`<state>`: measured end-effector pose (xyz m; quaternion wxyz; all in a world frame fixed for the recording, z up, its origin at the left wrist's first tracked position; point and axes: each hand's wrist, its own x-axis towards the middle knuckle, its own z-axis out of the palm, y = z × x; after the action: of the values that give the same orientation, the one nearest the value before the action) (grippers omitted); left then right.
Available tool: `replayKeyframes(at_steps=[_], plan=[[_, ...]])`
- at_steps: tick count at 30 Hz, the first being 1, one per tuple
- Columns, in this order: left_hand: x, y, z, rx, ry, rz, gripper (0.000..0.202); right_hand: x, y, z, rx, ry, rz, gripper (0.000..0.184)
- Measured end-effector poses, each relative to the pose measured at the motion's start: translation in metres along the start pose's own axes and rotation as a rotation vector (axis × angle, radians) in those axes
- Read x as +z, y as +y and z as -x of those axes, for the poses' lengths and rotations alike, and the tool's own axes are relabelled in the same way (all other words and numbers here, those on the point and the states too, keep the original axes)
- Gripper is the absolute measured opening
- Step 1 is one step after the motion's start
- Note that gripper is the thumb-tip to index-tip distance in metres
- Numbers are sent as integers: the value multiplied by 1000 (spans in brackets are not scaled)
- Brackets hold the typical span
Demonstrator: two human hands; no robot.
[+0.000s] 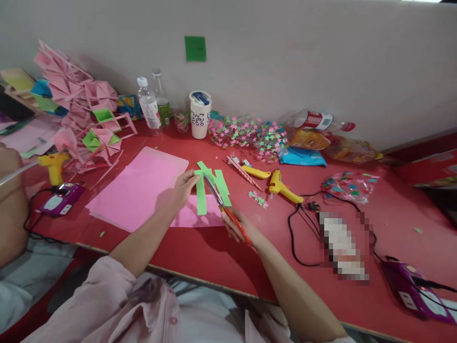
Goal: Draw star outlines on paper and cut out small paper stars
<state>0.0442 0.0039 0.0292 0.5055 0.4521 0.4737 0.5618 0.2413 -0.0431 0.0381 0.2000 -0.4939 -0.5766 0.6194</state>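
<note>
Between the fingers of my left hand (184, 188) is the top end of a green paper strip (202, 200), which hangs down over pink paper. My right hand (240, 226) is closed around the red handles of a pair of scissors (233, 220). Their blades point up and left, close to the held strip; whether they touch it I cannot tell. Other green paper pieces (222, 183) lie just beyond and right of the blades. A stack of pink paper sheets (143, 183) lies beside my left forearm.
A yellow glue gun (283, 188) with a black cord, a yellow cutter (257, 172) and pencils (244, 174) lie to the right. A white cup (200, 116) and bottles (149, 107) stand by the wall. Pink folded-paper work (84, 97) and another person's arm (10, 205) are at left.
</note>
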Motion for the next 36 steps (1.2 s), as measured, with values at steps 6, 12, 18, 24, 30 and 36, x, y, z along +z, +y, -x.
replayKeyframes(at_steps=[6,12,18,24,30,36], plan=[[3,-2,0,-8,-56,-29,28,2,8,-5,15,-3,-23,41],[3,-1,0,-21,-48,-8,27,3,9,-5,55,19,-24,38],[4,-6,-1,-66,-103,-16,26,2,6,-4,23,52,29,40],[8,-14,-5,-57,-131,7,33,-2,6,-8,54,50,-21,37],[7,-24,-14,-136,-129,12,31,-5,6,-10,56,108,-24,38],[3,-27,-24,-143,-56,-39,26,-11,5,-12,-48,272,-213,40]])
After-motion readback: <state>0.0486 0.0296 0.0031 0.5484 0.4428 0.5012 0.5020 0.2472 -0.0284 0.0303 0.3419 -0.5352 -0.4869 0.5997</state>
